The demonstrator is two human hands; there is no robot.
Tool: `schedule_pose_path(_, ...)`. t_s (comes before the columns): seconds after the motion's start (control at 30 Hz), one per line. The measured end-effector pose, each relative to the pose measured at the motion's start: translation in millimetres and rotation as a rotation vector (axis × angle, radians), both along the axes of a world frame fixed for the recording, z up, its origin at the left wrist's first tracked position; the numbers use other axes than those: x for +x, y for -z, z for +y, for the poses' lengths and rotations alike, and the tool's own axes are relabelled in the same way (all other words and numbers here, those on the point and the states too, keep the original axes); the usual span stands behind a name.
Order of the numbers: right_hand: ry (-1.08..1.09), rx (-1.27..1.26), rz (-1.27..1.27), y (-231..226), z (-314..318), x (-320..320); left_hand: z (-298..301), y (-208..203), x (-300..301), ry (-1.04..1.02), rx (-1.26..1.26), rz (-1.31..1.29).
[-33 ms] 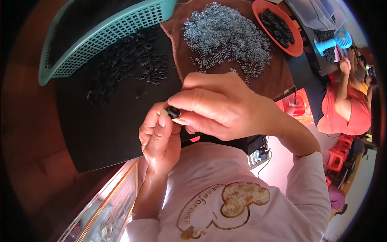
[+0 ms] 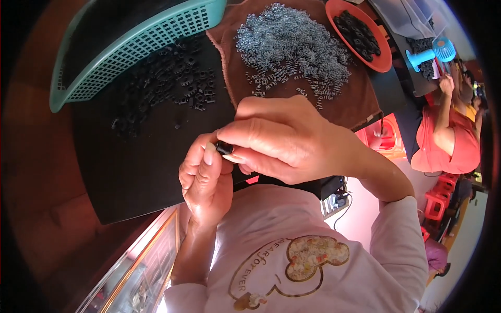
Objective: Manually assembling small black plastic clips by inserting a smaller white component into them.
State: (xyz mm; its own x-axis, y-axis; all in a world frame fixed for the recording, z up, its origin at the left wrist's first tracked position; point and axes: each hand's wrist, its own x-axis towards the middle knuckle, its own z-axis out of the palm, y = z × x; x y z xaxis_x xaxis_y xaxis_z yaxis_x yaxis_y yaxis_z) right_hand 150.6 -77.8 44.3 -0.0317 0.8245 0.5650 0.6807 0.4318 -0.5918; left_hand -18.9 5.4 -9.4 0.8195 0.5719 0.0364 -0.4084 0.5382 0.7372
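A small rounded black plastic piece (image 2: pixel 224 148) is pinched between both my hands, above the near edge of the black table (image 2: pixel 151 177). My left hand (image 2: pixel 207 180) grips it from the left with thumb and fingertips. From the right, the thumb and forefinger of my right hand (image 2: pixel 287 138) close on the same piece. Fingers cover most of it, so its exact kind is hidden. Beyond my hands, a heap of small metal coil springs (image 2: pixel 292 47) lies on a brown cloth (image 2: pixel 360 107). Many small black plastic parts (image 2: pixel 177 83) are scattered to the left.
A teal perforated basket (image 2: pixel 141 44) stands at the far left. An orange-red plate (image 2: pixel 385 63) at the far right holds black pieces (image 2: pixel 357 36). Beyond it are a blue fan (image 2: pixel 443 50) and a clear bin (image 2: pixel 402 18). A person in a red shirt (image 2: pixel 449 141) sits at right.
The black piece has tilted slightly between my fingertips. Both hands keep their grip in nearly the same place.
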Motion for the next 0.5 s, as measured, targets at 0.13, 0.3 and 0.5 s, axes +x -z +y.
schedule_pose_path(0.13,0.068,-0.064,0.061,-5.8,-11.4,4.0,-6.8,-9.4,9.3,-0.082,0.1,0.028)
schedule_pose_path(0.3,0.395,-0.155,0.052,-17.9,-50.4,60.2,-1.6,-7.3,11.6,-0.022,0.241,0.016)
schedule_pose_path(0.5,0.366,-0.305,-0.15,-3.0,-80.3,82.7,-3.4,-7.5,11.2,-0.02,0.22,0.038)
